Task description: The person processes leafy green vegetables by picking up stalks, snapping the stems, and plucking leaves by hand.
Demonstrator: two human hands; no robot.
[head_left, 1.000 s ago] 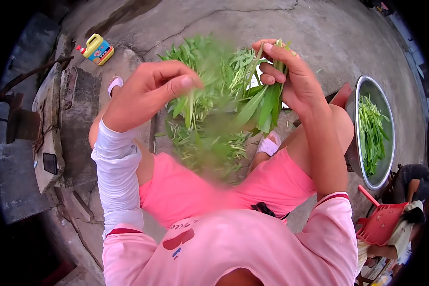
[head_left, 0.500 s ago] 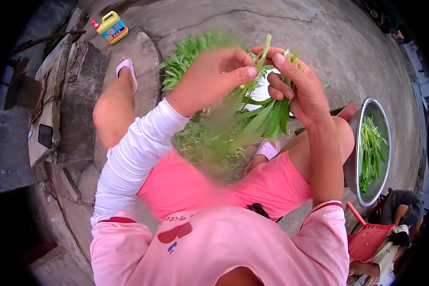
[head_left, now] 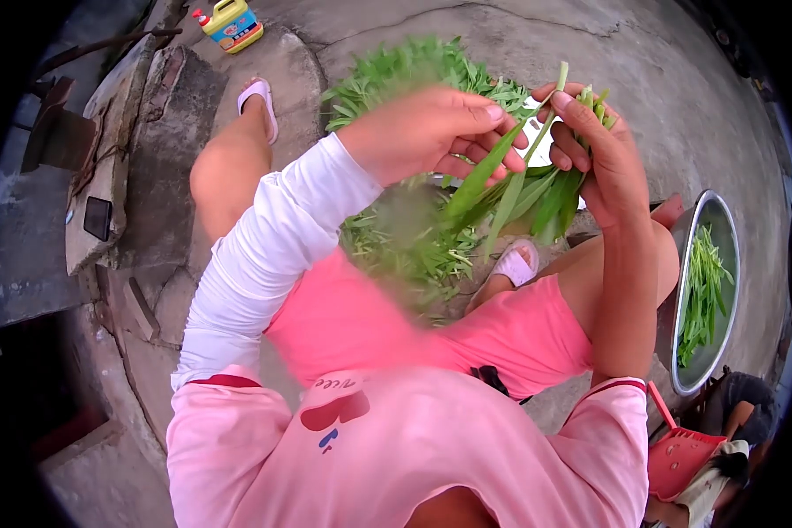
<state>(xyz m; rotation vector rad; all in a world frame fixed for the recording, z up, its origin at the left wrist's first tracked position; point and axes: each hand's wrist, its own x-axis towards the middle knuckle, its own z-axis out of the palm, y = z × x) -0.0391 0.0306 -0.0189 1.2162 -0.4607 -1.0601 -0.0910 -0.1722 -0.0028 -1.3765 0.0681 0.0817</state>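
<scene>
My right hand is closed around a small bunch of leafy green stalks, which look like water spinach. Thumb and forefinger pinch one pale stem that points up, and long narrow leaves hang down to the left. My left hand, with a white sleeve on its arm, is beside these leaves. Its fingers are apart and slightly bent, behind one long leaf; whether they touch it I cannot tell. Below both hands, a large heap of the same greens lies on the ground, partly hidden by my left hand and a blur.
A metal basin with trimmed green stalks stands at the right. Beyond my left foot is a yellow jug. A phone lies on a stone ledge at the left. At the lower right are a red plastic chair and another person.
The whole view has shifted, with things appearing farther right. My left hand has come off the upright stem and opened beside the leaves. The right hand still holds the bunch.
</scene>
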